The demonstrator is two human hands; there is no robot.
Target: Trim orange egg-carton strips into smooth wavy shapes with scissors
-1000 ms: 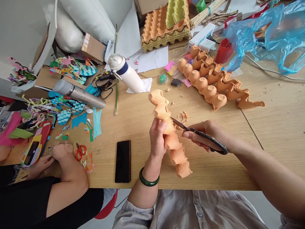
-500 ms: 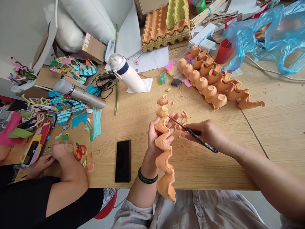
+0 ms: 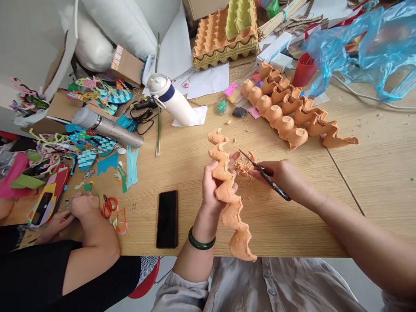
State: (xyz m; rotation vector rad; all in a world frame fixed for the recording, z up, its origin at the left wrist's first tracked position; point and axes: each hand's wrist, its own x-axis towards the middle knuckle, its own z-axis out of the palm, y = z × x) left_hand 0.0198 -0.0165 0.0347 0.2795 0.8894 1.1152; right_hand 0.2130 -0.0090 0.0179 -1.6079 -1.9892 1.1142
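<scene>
My left hand [image 3: 212, 184], with a green bangle on the wrist, is closed round the middle of a long orange strip of egg-carton cups [image 3: 232, 208] that it holds upright over the wooden table [image 3: 292, 221]. My right hand [image 3: 286, 177] grips black scissors [image 3: 264, 175] whose blades point left at the strip's upper part, close to my left fingers. Small orange scraps [image 3: 243, 167] lie on the table just behind the blades.
Cut orange egg-carton rows [image 3: 286, 115] lie at the back right, stacked egg trays [image 3: 224, 37] behind them. A black phone [image 3: 167, 219] lies left of my hands, a white bottle [image 3: 170, 99] further back. Another person's hands [image 3: 82, 208] work by red scissors [image 3: 109, 206] at the left among coloured paper cuttings.
My left hand has turned the carton strip from its rounded cup side to its edge, and its lower end has swung. The scissors shifted slightly back, blades staying at the strip.
</scene>
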